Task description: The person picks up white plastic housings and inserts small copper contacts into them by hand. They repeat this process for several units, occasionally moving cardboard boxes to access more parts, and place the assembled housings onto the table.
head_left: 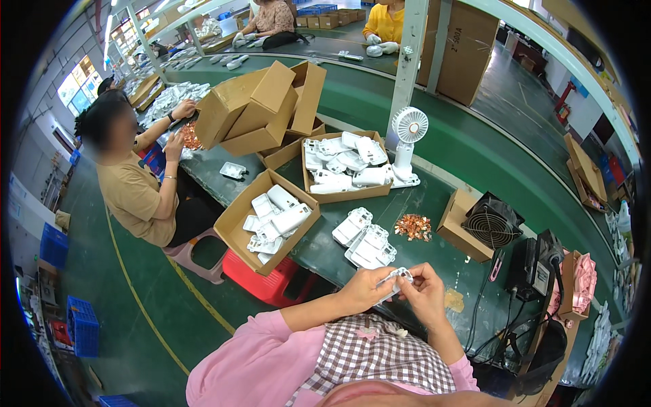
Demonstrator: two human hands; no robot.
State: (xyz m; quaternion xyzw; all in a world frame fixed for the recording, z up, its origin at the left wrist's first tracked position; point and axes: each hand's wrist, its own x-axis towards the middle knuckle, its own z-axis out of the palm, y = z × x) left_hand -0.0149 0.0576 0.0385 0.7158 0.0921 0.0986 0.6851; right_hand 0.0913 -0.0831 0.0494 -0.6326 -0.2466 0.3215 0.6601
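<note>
Both hands on one small white plastic shell piece (395, 279), held above the near edge of the dark green tabletop (447, 203).

Left hand (369, 288) pinched on its left end, right hand (424, 288) closed on the right end, fingertips working at it. Looks like a fitting step on a single part, mid-way. More white shells lie loose (363, 239) just ahead, with a small pile of copper-coloured metal bits (413, 227) beside them. Next move likely needs a steady grip and fine fingertip alignment.
</note>
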